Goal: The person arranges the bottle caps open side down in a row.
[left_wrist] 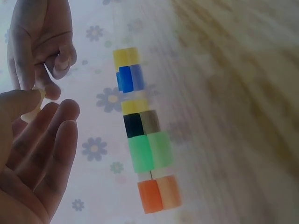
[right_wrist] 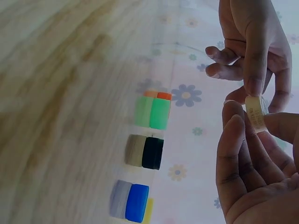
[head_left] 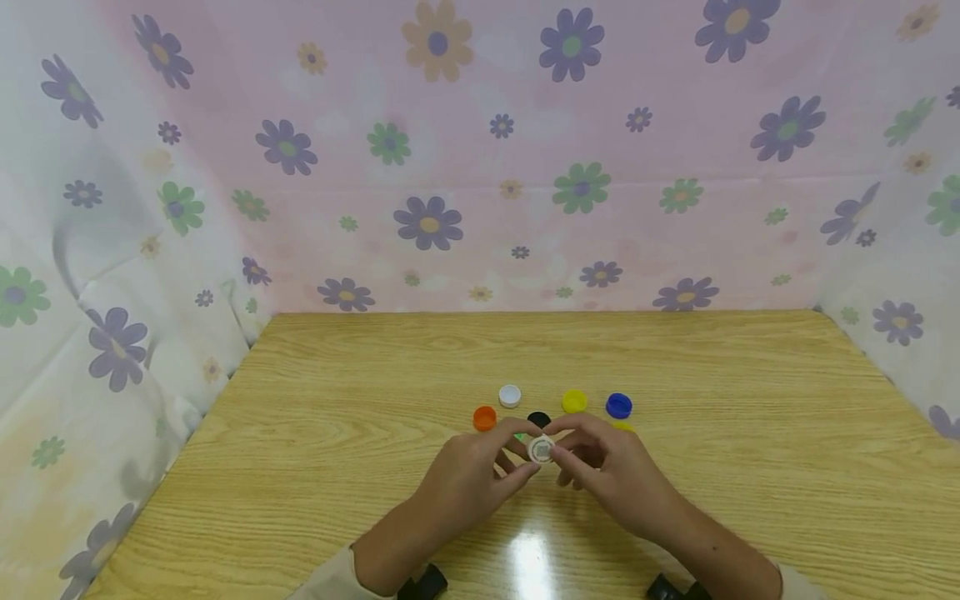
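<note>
A small round cream-coloured cap [head_left: 541,450] is held up above the table between both hands, its printed face towards the head view. My left hand [head_left: 468,477] pinches it at the left between thumb and index finger. From the right, my right hand [head_left: 609,479] pinches its edge with thumb and index finger. The cap's side with faint lettering [right_wrist: 255,114] shows in the right wrist view; fingers largely cover the cap [left_wrist: 33,109] in the left wrist view.
Behind the hands on the wooden table [head_left: 337,400] lie a white cap [head_left: 510,396], an orange cap [head_left: 484,418], a black cap [head_left: 538,419], a yellow cap [head_left: 574,401] and a blue cap [head_left: 618,406]. A green cap [left_wrist: 141,153] and another yellow cap [head_left: 623,426] are partly hidden by the hands in the head view.
</note>
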Tool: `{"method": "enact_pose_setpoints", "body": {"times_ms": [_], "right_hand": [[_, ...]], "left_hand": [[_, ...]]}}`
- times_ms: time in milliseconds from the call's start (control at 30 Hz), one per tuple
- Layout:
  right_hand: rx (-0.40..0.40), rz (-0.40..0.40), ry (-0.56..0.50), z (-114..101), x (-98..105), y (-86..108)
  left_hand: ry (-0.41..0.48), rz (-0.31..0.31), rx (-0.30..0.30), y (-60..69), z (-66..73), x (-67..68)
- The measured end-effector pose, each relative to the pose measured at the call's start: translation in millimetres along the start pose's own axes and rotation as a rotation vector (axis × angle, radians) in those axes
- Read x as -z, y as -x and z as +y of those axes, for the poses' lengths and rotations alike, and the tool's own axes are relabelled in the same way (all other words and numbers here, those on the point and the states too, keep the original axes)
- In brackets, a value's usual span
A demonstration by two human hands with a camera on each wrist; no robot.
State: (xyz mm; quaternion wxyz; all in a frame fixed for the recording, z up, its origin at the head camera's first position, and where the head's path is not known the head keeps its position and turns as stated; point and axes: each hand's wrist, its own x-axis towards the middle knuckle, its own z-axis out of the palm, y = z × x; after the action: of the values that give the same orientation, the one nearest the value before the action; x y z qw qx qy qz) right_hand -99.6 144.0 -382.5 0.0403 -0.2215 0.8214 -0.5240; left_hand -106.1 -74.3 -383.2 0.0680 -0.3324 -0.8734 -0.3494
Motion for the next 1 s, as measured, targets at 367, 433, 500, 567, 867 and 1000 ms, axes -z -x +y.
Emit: {"method": "enact_pose_setpoints", "body": {"times_ms": [367, 433, 500, 567, 867, 1000], "right_hand": [[-0.105, -0.151, 0.026, 0.3, -13.0, -15.8], [-0.106, -0.169, 0.04, -1.0, -17.4, -19.8], [-0.11, -0.192, 0.043, -2.0, -22.4, -23.8], [-0.102, -0.215, 0.044, -2.3, -27.6, -27.6], [-0.107, -0.25, 0.047, 0.3, -49.1, -39.0], [-0.15, -0.279, 0.049, 1.0, -51.3, -40.2]], "left_hand": [[0.087, -0.125, 0.137, 9.2, -20.9, 13.6], [0.126, -0.157, 0.171, 11.3, -26.3, 18.3], [0.156, -0.195, 0.199, 13.7, -32.1, 22.8], [0.181, -0.231, 0.224, 16.0, -37.5, 27.3], [0.197, -0.343, 0.274, 24.0, -53.5, 41.2], [0.168, -0.377, 0.259, 23.8, -57.1, 37.6]]}}
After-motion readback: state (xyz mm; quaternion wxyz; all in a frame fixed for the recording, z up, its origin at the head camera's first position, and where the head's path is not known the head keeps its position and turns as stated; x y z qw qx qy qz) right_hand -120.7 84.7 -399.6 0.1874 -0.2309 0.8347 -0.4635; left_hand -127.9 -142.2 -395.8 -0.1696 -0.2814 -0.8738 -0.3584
